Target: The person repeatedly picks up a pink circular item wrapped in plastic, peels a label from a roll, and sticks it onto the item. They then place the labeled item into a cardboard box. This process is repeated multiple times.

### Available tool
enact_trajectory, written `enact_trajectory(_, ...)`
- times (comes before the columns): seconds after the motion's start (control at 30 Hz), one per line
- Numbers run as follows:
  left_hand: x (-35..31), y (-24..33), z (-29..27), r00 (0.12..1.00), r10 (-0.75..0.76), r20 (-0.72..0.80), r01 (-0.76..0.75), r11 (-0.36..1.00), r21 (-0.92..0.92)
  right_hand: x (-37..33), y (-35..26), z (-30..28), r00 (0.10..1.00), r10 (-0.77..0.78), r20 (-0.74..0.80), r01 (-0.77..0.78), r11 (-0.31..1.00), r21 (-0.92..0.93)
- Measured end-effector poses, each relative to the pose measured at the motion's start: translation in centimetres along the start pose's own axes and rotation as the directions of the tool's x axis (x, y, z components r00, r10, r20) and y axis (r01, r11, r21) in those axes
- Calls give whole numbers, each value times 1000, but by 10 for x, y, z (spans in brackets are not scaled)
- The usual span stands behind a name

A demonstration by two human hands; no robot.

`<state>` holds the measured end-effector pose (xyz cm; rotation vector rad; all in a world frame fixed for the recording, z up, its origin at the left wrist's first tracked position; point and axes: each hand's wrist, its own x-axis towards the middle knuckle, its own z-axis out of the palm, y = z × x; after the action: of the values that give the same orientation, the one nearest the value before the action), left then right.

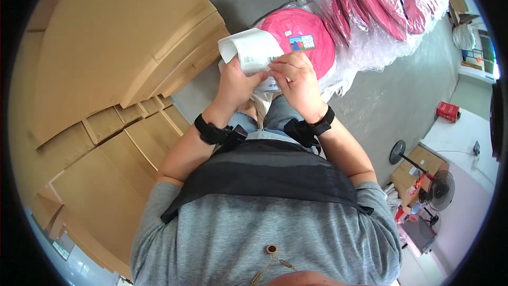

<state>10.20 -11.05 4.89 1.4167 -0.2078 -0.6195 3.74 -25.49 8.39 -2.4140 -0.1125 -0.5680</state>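
Note:
My left hand (236,82) is closed on a curling strip of white barcode labels (254,45), its thumb pressed toward the lower edge. The fingers of my right hand (300,80) pinch the strip's right side; whether a label is coming off its backing is hidden by the fingertips. Just beyond both hands, a round, flat pink fabric bundle (320,26) in clear plastic lies in front of me. A small printed picture card (302,42) shows on its face.
Large brown cardboard boxes (121,32) stand close along my left side. Several more pink bundles (370,5) in clear plastic lie in a row at the far right. A standing fan (440,190) and a red container (448,112) are off to the right.

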Motion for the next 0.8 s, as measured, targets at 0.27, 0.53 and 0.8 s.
enact_trajectory(0.27,26,-21,-10,997,46,58,-62,948,313,1,45,41,990,121,70,-129,985,111)
enact_trajectory(0.53,74,-111,-10,1000,10,-20,-3,942,337,-18,133,102,966,196,166,-233,941,247)
enact_trajectory(0.8,138,-220,-16,998,-20,-54,35,956,292,-46,231,182,979,135,153,-156,979,134)
